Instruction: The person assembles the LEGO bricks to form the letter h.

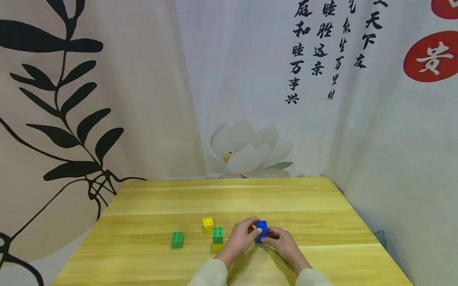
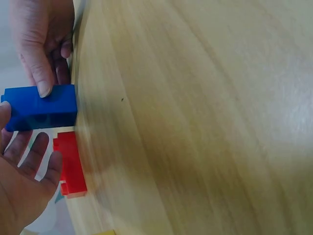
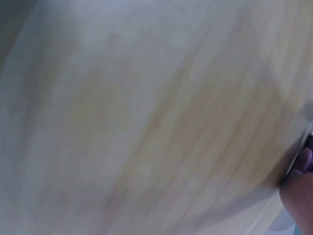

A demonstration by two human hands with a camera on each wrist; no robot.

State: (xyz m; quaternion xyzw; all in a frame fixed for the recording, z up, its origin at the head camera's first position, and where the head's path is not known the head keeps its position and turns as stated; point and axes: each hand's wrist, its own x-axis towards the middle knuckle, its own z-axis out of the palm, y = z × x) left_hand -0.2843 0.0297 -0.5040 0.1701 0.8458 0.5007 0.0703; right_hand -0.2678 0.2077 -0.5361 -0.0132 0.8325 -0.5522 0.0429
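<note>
**Both hands on the blue brick, near front edge of table**

I see the blue brick (image 1: 261, 231) standing on the wooden table (image 1: 229, 194), right of centre and close to the front edge. My left hand (image 1: 243, 238) has its fingers curled against the brick's left side; my right hand (image 1: 282, 242) pinches it from the right. A red brick (image 2: 70, 164) lies just beside it, partly hidden behind the left fingers. Left of the hands: a green-on-yellow stack (image 1: 217, 237), a yellow brick (image 1: 208, 224), a lone green brick (image 1: 177, 240). Right wrist view is blurred; only a fingertip shows.
</note>
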